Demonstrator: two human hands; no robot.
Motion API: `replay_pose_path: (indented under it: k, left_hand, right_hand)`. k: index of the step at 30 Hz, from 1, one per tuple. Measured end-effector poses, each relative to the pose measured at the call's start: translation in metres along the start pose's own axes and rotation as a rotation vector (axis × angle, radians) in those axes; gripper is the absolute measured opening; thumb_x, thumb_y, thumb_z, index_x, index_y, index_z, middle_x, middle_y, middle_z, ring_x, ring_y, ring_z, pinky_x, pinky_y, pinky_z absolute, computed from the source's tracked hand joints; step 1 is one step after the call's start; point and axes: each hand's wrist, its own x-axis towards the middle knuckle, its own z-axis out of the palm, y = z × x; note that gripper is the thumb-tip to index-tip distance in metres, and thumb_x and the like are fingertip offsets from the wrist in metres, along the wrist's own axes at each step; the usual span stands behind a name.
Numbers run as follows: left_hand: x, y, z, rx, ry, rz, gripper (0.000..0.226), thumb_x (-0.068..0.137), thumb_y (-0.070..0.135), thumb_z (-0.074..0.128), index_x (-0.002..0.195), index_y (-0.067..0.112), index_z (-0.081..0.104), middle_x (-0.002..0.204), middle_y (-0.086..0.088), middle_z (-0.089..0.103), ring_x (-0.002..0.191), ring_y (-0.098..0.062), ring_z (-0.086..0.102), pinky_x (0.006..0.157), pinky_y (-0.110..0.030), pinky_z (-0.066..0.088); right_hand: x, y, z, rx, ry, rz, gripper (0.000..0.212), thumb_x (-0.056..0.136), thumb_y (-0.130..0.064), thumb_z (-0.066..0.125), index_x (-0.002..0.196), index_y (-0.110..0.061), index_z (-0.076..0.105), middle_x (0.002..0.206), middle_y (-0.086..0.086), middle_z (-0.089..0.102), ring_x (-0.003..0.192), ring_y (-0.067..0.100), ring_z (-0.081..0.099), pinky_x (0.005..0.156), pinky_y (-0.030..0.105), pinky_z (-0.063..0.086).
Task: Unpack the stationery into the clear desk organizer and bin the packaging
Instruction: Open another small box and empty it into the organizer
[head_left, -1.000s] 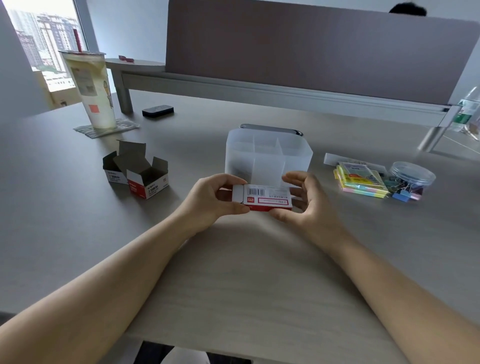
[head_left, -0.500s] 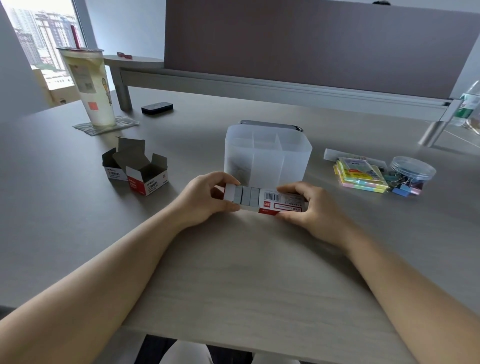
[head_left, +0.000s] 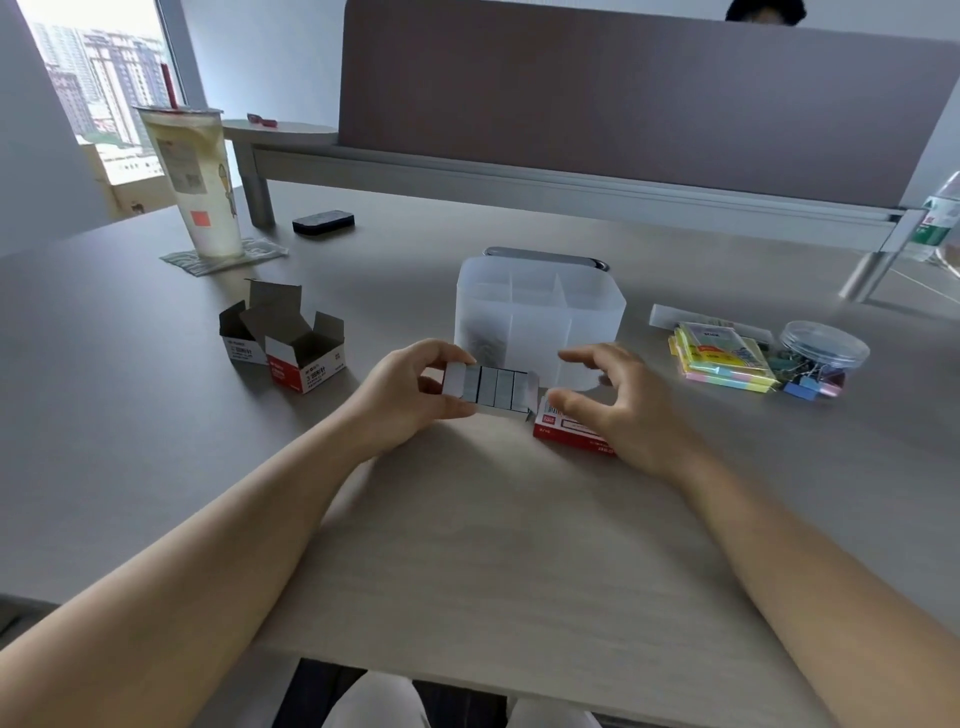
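On the pale counter (head_left: 483, 545) at mid-frame, just before the clear organizer (head_left: 540, 317), my left hand (head_left: 405, 400) pinches the staple tray (head_left: 488, 389) by its ends, right hand (head_left: 618, 410) loose-fingered over the red sleeve (head_left: 566, 434); dense strips, probably spill if tilted.

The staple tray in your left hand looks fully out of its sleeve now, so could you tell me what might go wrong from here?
1. The left hand grips the open tray of staples only at one end; a tilt could spill the strips onto the desk.
2. The organizer stands just behind; a bump while tipping them in could shove it.
3. The empty red sleeve lies under the open right hand and could be forgotten instead of binned.
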Motion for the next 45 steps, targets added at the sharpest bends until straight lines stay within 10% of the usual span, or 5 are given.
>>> replay_pose_path:
  k: [6, 12, 19, 33, 45]
  left_hand:
    - [0.002, 0.015, 0.005, -0.083, 0.001, 0.007, 0.038, 0.073, -0.007, 0.065, 0.095, 0.021, 0.052, 0.091, 0.009, 0.055, 0.071, -0.012, 0.056, 0.067, -0.014, 0.048]
    - [0.009, 0.034, -0.001, -0.158, -0.012, -0.033, 0.032, 0.074, 0.003, 0.068, 0.094, 0.022, 0.053, 0.1, -0.005, 0.051, 0.085, -0.018, 0.054, 0.079, -0.028, 0.05]
    - [0.041, 0.054, 0.001, -0.012, 0.219, -0.028, 0.029, 0.071, 0.018, 0.073, 0.091, 0.022, 0.052, 0.081, 0.003, 0.05, 0.081, -0.021, 0.05, 0.075, -0.038, 0.049]
    - [0.109, 0.055, -0.009, 0.199, 0.13, 0.083, 0.039, 0.071, 0.013, 0.072, 0.104, 0.018, 0.052, 0.094, -0.003, 0.054, 0.073, -0.016, 0.047, 0.054, -0.016, 0.039]
    - [0.124, 0.041, -0.009, 0.246, 0.031, 0.17, 0.038, 0.071, 0.009, 0.072, 0.1, 0.021, 0.052, 0.093, 0.001, 0.054, 0.08, -0.016, 0.05, 0.059, -0.008, 0.041]
  right_hand:
    - [0.016, -0.022, 0.011, 0.191, -0.105, 0.116, 0.018, 0.081, -0.015, 0.062, 0.098, -0.013, 0.056, 0.071, -0.005, 0.053, 0.066, 0.013, 0.055, 0.066, 0.027, 0.045]
    - [0.029, -0.032, 0.001, 0.406, -0.113, 0.19, 0.017, 0.082, 0.0, 0.054, 0.096, -0.009, 0.051, 0.066, 0.001, 0.049, 0.047, 0.009, 0.058, 0.05, 0.019, 0.05]
    - [0.049, -0.043, -0.013, 0.377, -0.038, 0.122, 0.02, 0.082, -0.002, 0.057, 0.101, -0.007, 0.052, 0.066, 0.001, 0.052, 0.054, 0.016, 0.059, 0.062, 0.026, 0.055]
    - [0.106, -0.018, -0.024, 0.138, -0.037, 0.045, 0.019, 0.075, -0.005, 0.067, 0.09, -0.014, 0.059, 0.072, -0.002, 0.063, 0.067, 0.012, 0.059, 0.064, 0.016, 0.046]
    - [0.112, -0.004, -0.027, 0.125, -0.108, 0.039, 0.023, 0.07, 0.002, 0.07, 0.091, -0.005, 0.062, 0.083, 0.011, 0.07, 0.073, 0.02, 0.067, 0.083, 0.043, 0.054]
